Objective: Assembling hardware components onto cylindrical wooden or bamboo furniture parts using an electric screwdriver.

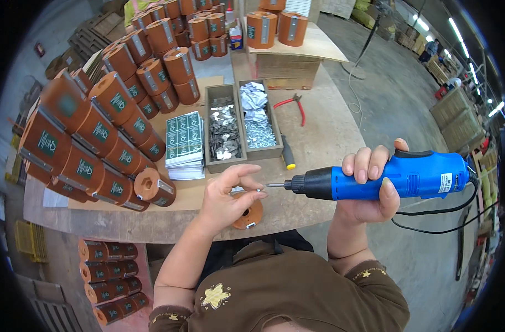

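Observation:
My right hand (374, 171) is wrapped round a blue electric screwdriver (413, 180) with a black nose, its bit pointing left. Thumb and forefinger of my left hand (230, 193) pinch a tiny silvery screw (259, 190) right at the bit's tip; whether the two touch is hard to tell. Below that hand an orange-brown wooden cylinder (251, 213) rests near the table's edge, partly hidden by the fingers. Two grey trays stand beyond: one with flat metal pieces (224, 133), one with a heap of screws (260, 133) and crumpled silvery wrapping (254, 99).
Stacked orange-brown cylinders (119, 105) with green labels crowd the left of the table. Green label sheets (185, 141) lie beside the trays. Red-handled pliers (296, 105) and a yellow-ended screwdriver (288, 155) are on the right. The power cord (457, 210) hangs from the blue tool.

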Demonstrator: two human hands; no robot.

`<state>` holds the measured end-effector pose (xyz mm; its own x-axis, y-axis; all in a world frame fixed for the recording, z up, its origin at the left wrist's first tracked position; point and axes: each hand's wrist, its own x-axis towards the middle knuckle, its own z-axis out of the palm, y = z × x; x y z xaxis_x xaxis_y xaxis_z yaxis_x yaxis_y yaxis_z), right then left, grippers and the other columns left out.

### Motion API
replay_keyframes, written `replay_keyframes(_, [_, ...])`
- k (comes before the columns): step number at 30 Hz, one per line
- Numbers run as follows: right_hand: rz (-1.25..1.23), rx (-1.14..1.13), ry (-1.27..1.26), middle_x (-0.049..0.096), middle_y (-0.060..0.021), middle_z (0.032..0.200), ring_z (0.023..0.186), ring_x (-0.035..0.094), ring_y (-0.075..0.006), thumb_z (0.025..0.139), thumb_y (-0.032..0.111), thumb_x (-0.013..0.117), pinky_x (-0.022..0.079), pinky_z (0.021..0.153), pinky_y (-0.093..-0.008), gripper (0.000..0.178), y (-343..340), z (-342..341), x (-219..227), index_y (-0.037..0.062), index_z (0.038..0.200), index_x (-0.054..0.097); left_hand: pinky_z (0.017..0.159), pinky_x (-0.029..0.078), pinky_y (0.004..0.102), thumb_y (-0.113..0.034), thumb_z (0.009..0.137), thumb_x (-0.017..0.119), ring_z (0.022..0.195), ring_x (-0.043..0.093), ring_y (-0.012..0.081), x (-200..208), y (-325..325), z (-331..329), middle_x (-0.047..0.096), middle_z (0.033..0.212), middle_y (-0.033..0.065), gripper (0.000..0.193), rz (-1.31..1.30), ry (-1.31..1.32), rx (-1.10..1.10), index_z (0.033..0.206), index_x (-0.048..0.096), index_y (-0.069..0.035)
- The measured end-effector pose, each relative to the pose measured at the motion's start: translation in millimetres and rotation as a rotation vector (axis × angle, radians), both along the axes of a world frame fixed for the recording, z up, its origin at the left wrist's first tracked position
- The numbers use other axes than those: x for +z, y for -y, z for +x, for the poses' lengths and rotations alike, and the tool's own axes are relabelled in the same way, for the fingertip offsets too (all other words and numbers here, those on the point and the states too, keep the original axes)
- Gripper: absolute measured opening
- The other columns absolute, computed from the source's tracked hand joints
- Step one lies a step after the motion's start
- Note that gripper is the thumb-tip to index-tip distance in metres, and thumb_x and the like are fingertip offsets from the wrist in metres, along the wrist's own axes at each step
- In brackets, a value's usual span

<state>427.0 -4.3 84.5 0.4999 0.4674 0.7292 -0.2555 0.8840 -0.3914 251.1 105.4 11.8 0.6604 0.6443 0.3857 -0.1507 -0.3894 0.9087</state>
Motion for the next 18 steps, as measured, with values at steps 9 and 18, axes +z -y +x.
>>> replay_keyframes(9, [-0.079,0.053,-0.007,0.049,-0.0055,0.076,0.066,0.05,-0.0191,0.073,0.011,0.055,0.045,0.067,-0.0388,0.06,4.3,-18.9,-3.2,0.0106,0.127,0.027,0.076,0.045,0.0262,0.002,0.067,0.069,0.075,0.059,0.0087,2.2,11.5,-13.5,0.065,0.073,0.0044,0.042,-0.094,0.038,0.004,0.106,0.054,-0.003])
replay_keyframes(18, [-0.04,0.16,0.124,0.05,-0.005,0.073,0.064,0.052,-0.0191,0.072,0.011,0.059,0.045,0.063,-0.0372,0.062,7.3,-11.1,1.1,0.0124,0.126,0.028,0.072,0.049,0.0226,0.012,0.066,0.067,0.078,0.061,0.0109,5.8,10.4,-14.2,0.062,0.077,0.0063,0.044,-0.127,-0.014,-0.069,0.106,0.052,0.001])
